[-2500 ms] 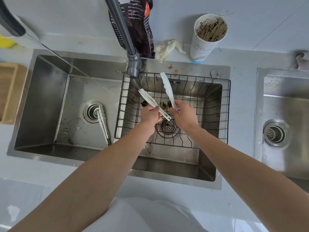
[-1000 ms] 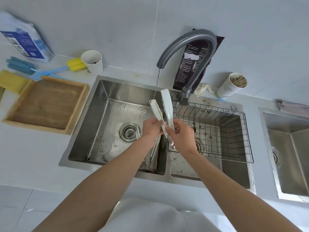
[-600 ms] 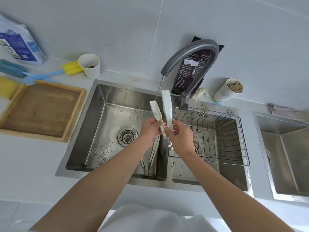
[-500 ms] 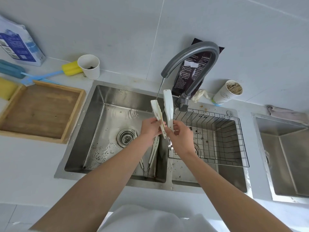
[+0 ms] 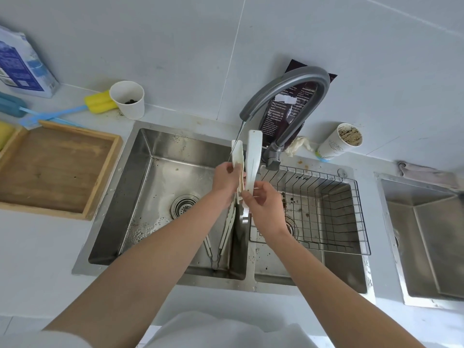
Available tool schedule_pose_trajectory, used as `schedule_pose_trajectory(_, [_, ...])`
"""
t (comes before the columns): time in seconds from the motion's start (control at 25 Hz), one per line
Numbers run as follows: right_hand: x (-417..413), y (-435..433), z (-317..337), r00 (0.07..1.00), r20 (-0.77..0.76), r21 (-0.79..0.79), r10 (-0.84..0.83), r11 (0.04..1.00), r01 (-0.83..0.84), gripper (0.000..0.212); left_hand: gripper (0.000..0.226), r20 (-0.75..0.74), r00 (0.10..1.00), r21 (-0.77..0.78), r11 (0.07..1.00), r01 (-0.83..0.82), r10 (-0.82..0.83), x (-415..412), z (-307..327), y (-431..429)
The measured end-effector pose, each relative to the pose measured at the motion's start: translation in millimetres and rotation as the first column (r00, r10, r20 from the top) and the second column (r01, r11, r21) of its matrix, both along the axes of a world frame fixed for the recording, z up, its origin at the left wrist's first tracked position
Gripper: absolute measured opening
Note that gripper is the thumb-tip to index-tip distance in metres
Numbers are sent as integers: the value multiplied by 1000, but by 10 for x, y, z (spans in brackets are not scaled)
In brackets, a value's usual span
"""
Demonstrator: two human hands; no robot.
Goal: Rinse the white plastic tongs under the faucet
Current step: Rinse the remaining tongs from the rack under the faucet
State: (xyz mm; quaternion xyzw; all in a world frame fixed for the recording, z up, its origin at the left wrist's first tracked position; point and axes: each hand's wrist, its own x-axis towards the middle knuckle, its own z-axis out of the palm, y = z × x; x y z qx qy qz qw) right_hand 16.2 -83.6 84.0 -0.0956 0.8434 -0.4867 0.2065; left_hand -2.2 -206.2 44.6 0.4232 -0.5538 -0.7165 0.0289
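Under the spout of the curved grey metal faucet [image 5: 288, 77] lies the left basin of the stainless steel double sink [image 5: 118, 197], and above the divider between its basins the person holds the white plastic tongs [image 5: 252, 156] upright, tips up and hinge end hanging below the hands. The left hand [image 5: 226, 179] grips the arm on the faucet's spout side with its fingers curled round it, while the right hand [image 5: 266, 209] pinches the other arm low down between thumb and bent fingers, so the two arms stand slightly apart. A thin stream of water [image 5: 238, 135] falls from the spout onto the upper part of the left arm only, so the rinse looks underway but partial: the right arm sits just beside the stream and, by my reading, has yet to pass under it, as does the hinge end. Far left of the faucet rests a shallow square wooden tray [image 5: 101, 177]; right of its base a black wire basket [image 5: 334, 212] sits in the right basin. Behind the faucet leans a dark printed bag [image 5: 283, 114]. A second pair of pale tongs [image 5: 227, 229] lies in the basin below the spout, near enough to catch splashes. White paper cups stand left [image 5: 129, 101] and right [image 5: 336, 144] of the faucet, clear of the work.
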Motion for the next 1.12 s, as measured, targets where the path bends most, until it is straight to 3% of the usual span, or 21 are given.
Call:
schedule_pose_trajectory(0.28, [-109, -185, 106, 994, 83, -111, -76, 990, 85, 15, 29, -28, 999, -177, 984, 22, -27, -236, 99, -156])
schedule_pose_trajectory(0.36, [-113, -223, 106, 988, 108, -118, -110, 985, 123, 17, 26, -49, 999, -99, 995, 16, -21, -233, 63, -179])
schedule_pose_trajectory(0.52, [-79, -227, -1, 974, 130, -123, -186, 972, 202, 15, 18, -198, 976, 216, 975, -46, 90, -86, 53, -194])
schedule_pose_trajectory(0.68, [-90, -261, -74, 948, 168, -127, -271, 947, 294, 14, 34, -306, 941, 323, 946, -41, 145, 53, -12, -185])
schedule_pose_trajectory(0.84, [-104, -304, -65, 945, 138, -124, -298, 941, 315, 9, 39, -361, 923, 246, 968, -44, 134, 110, 11, -186])
schedule_pose_trajectory(1.04, [-53, -347, -148, 955, 190, -33, -229, 970, 239, 33, 26, -315, 946, 31, 998, -63, 70, -18, 96, -207])
schedule_pose_trajectory(1.12, [-28, -350, -161, 949, 222, -27, -225, 971, 237, 34, 20, -316, 948, -26, 999, -48, 37, -61, 106, -224])
